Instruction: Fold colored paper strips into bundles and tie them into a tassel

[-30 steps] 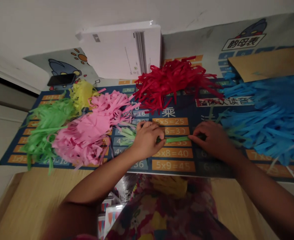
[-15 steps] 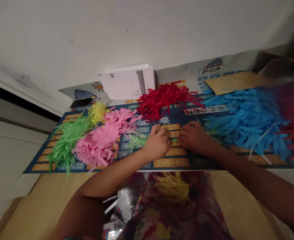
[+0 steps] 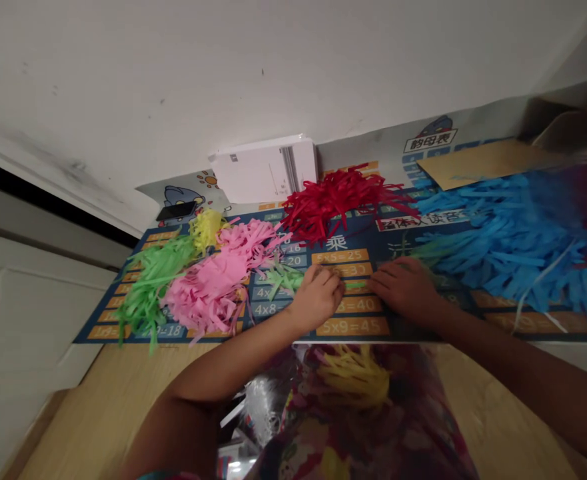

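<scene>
White wall [image 3: 283, 73] rises behind a surface covered by a dark blue printed sheet with orange and pale blue multiplication boxes [image 3: 353, 326], whose grey upper part bends up against the wall. Near the front edge, at the middle, lies a light green fringed paper piece [image 3: 280, 277], drawn to a narrow band between the person's hands. The left hand [image 3: 318, 297] has its fingers curled around it, fringe fanning out to the left. The right hand [image 3: 406, 287] is near the left one, its bent fingers at the band's other end; its grip looks closed, but how firmly it pinches cannot be told.

Left of the hands, a pink fringed paper bundle [image 3: 223, 267] lies against a green fringed paper bundle [image 3: 153, 283], with a small yellow fringed bundle [image 3: 206, 230] behind them. A red fringed bundle [image 3: 343, 203] sits beyond the hands, in front of a white box with a barcode [image 3: 263, 173]. Off to the right spreads a large blue fringed heap [image 3: 518, 233], a flat tan sheet [image 3: 483, 162] at its back. A flat black rectangular object [image 3: 176, 211] rests at the far left, and a yellow tassel [image 3: 358, 377] lies below the front edge, against patterned clothing [image 3: 298, 443].
</scene>
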Available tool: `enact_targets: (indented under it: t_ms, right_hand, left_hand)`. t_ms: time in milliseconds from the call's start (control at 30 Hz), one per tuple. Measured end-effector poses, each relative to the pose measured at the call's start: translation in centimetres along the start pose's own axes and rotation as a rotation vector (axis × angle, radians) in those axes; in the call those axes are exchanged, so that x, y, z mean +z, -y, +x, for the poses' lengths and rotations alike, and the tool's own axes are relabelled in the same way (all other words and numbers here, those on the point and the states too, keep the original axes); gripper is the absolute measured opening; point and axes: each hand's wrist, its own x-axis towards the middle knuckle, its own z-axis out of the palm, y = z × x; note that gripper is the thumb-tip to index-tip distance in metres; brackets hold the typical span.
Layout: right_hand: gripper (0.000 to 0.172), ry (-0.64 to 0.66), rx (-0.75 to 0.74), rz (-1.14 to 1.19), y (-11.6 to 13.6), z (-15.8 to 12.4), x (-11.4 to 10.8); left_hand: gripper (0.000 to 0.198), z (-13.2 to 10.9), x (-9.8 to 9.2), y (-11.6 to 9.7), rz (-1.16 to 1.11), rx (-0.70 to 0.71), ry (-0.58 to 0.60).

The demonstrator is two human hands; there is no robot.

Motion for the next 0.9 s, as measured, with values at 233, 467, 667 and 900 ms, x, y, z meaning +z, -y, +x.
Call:
enact_targets:
  t_ms: [233, 467, 667, 900]
  right_hand:
    - [0.022, -0.026, 0.165, 0.210, -2.0, -1.9, 0.9]
    - [0.025, 0.056, 0.294, 0.405, -2.6, -2.5, 1.6]
    - [0.028, 0.081, 0.346, 0.514, -3.0, -2.5, 1.7]
    - [0.024, 0.161, 0.390, 0.503, -3.0, -2.0, 1.4]
  left_hand:
    - [0.021, -1.6, 0.6, 1.2, -0.259, -0.089, -0.098]
    - [0.023, -1.6, 0.3, 1.6, -0.458, -0.262, -0.006]
    - [0.019, -1.5, 0.6, 1.8, -0.558, -0.325, -0.006]
    - [0.012, -0.8, -0.1, 1.4, -0.580, -0.406, 0.034]
